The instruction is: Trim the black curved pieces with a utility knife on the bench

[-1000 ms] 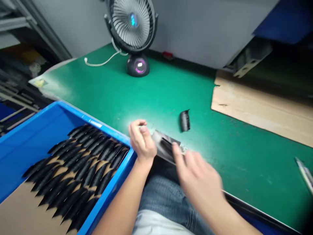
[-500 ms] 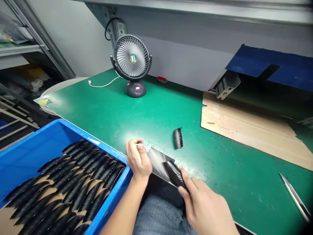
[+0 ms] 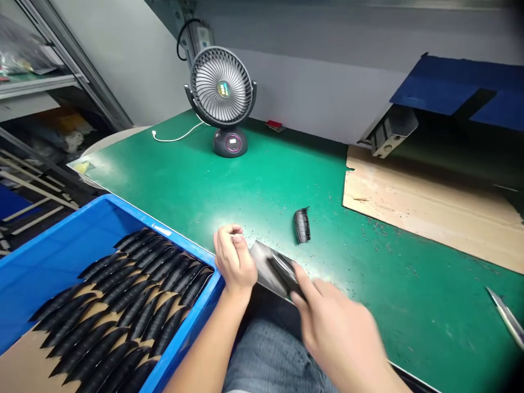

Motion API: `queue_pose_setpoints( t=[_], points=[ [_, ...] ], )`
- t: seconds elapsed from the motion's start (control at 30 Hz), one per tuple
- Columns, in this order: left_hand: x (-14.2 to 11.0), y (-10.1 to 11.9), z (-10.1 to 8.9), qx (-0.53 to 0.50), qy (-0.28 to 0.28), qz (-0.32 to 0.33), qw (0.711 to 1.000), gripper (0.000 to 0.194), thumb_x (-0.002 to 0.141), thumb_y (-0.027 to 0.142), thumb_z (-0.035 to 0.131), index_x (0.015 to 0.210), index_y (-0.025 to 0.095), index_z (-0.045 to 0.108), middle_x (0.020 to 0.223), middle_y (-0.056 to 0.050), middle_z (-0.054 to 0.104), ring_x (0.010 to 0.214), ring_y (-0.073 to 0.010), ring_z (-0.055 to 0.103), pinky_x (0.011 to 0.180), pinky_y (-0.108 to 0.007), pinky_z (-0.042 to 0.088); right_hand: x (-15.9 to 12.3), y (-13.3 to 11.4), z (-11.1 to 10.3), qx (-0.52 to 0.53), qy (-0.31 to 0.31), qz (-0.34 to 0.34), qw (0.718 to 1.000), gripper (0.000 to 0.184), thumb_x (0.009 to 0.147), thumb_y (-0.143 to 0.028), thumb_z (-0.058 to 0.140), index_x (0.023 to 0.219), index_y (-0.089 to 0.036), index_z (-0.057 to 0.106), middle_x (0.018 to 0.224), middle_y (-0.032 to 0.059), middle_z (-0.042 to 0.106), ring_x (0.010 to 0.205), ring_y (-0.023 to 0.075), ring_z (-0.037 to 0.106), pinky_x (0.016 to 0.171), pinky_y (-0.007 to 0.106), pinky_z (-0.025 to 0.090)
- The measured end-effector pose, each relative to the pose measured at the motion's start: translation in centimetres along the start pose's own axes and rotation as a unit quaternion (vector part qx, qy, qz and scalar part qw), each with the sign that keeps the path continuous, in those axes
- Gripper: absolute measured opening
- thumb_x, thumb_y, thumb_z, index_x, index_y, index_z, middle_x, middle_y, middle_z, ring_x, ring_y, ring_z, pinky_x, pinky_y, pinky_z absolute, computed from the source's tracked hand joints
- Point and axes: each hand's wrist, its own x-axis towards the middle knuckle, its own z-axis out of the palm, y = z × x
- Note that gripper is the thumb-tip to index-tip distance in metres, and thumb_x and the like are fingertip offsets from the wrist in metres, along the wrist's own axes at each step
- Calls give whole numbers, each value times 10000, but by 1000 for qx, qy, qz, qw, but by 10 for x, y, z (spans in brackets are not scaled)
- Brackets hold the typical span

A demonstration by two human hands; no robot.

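My right hand [image 3: 333,322] grips a black curved plastic piece [image 3: 282,273], somewhat smeared by motion. The piece lies against a dark grey sheet [image 3: 260,252] with whitish scuffs, which looks like sandpaper, at the table's near edge. My left hand [image 3: 235,259] is closed, with fingers curled, at the sheet's left end. What its fingers hold, if anything, is hidden. Just beyond the sheet lies another black curved piece [image 3: 302,225] with a grid pattern. Left of my left forearm, a blue bin [image 3: 53,251] holds rows of similar black pieces [image 3: 123,297] on cardboard.
On the green table [image 3: 184,174] stand a black fan [image 3: 223,90] and its white cable [image 3: 176,140]. A cardboard sheet [image 3: 417,202] lies back right, below a blue-covered panel [image 3: 458,87]. A utility knife [image 3: 505,316] rests at the right. Dark crumbs are scattered about.
My right hand and the black piece have shifted slightly left along the grey sheet, towards my left hand. My left hand keeps its place on the sheet's end. The view has tilted slightly.
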Motion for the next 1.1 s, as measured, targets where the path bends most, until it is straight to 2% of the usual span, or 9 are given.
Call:
queue_pose_setpoints(
  t=[0.17,0.37,0.43,0.5,0.6,0.67,0.77,0.9,1.1],
  points=[
    [-1,-1,2,-2,9,-6,1000,296,977,349,264,968,183,508,937,-84,559,907,-221,530,827,-361,409,-26,11,9,19,51,15,998,426,933,-340,457,1353,-266,463,745,45,626,702,208,614,515,242,398],
    [-1,-2,4,25,-7,-4,1000,320,980,350,225,976,182,498,954,-89,557,927,-227,517,842,-375,405,31,-32,-3,86,32,33,995,464,931,-351,465,1385,-259,439,834,64,636,803,220,605,611,255,448],
    [2,0,-1,44,-23,-1,999,302,977,348,253,954,185,506,936,-90,561,929,-242,500,847,-394,393,36,-35,-13,97,38,38,994,462,933,-334,467,1387,-259,435,865,64,636,825,216,601,627,255,453],
    [8,7,-7,61,-52,6,997,257,964,348,323,927,186,519,921,-92,562,929,-262,483,852,-420,383,30,-20,-25,100,54,41,993,455,940,-305,452,1393,-261,422,898,57,633,833,207,597,633,255,458],
    [19,25,-8,76,-117,39,989,217,940,346,408,923,194,563,950,-93,561,968,-279,469,892,-450,375,6,28,-37,83,110,102,985,436,959,-296,421,1392,-246,402,994,58,613,874,208,574,636,274,469],
    [25,40,3,85,-197,84,973,228,937,345,423,959,215,609,999,-89,571,1029,-283,458,918,-451,384,-7,64,-38,37,128,153,979,361,955,-272,431,1305,-213,494,991,66,602,906,228,549,613,290,465],
    [26,60,34,103,-319,149,930,255,927,352,444,1039,247,648,1142,-90,575,1120,-312,423,921,-478,410,-15,102,-30,-6,103,154,983,265,915,-146,466,1099,-227,638,917,51,603,891,228,535,572,274,439],
    [18,72,64,128,-393,182,892,315,931,362,424,1122,259,653,1292,-99,535,1155,-377,380,909,-592,397,-12,122,-19,10,106,136,985,368,870,-41,491,1070,-287,678,999,44,605,969,219,517,674,276,455],
    [0,92,64,110,-478,227,842,331,961,388,356,995,332,680,1424,37,429,1238,-325,319,988,-566,380,-18,137,-5,51,103,105,988,437,851,-4,519,1102,-321,686,1124,48,601,1055,218,491,865,343,459]
  ],
)
